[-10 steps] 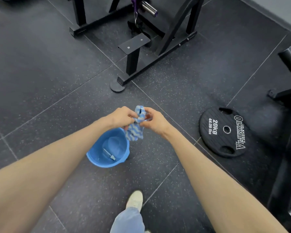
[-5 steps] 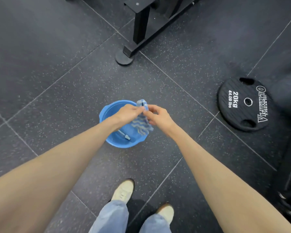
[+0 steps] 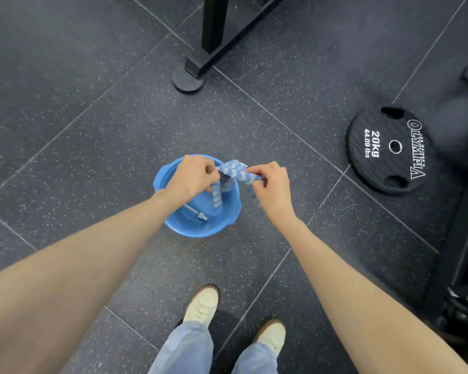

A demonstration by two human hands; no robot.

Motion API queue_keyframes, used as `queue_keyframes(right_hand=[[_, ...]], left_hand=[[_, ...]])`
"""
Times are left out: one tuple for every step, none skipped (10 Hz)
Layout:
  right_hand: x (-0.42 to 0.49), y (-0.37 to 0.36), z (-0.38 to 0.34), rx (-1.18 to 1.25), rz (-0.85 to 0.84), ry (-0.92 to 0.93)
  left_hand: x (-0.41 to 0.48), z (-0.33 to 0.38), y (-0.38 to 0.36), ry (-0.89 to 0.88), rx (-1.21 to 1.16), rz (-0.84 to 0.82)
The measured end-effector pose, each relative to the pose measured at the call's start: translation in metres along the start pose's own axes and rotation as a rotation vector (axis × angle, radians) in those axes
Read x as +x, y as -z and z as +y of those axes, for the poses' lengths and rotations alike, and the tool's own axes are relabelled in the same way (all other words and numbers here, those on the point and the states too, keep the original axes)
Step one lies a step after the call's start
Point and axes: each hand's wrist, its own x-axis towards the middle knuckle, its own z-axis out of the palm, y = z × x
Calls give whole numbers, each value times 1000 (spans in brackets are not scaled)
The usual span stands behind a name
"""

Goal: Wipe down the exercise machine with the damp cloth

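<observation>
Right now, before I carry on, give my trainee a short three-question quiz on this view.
1. True or false: both hands grip the striped cloth.
2. What does the cloth hang over? A) weight plate B) blue bucket C) a shoe
3. What weight in kg is printed on the plate?

Key:
1. True: left hand and right hand each pinch an end.
2. B
3. 20

Weight plate (image 3: 389, 151): white txt "OLYMPIA", "20kg", "44.09 lbs"; small line above brand unreadable.
</observation>
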Motion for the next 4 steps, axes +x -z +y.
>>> queue_keyframes(right_hand=[[-6, -10, 9, -93, 170, 150], [-23, -25, 21, -149, 190, 152], [-43, -42, 36, -299, -163, 26], [-55, -47, 47, -410, -562, -222]], left_hand=[[-3, -6, 0, -158, 326, 91], [-8, -18, -13, -197, 434, -4], [-16, -36, -34, -87, 617, -300], [-24, -46, -48, 1, 691, -606]])
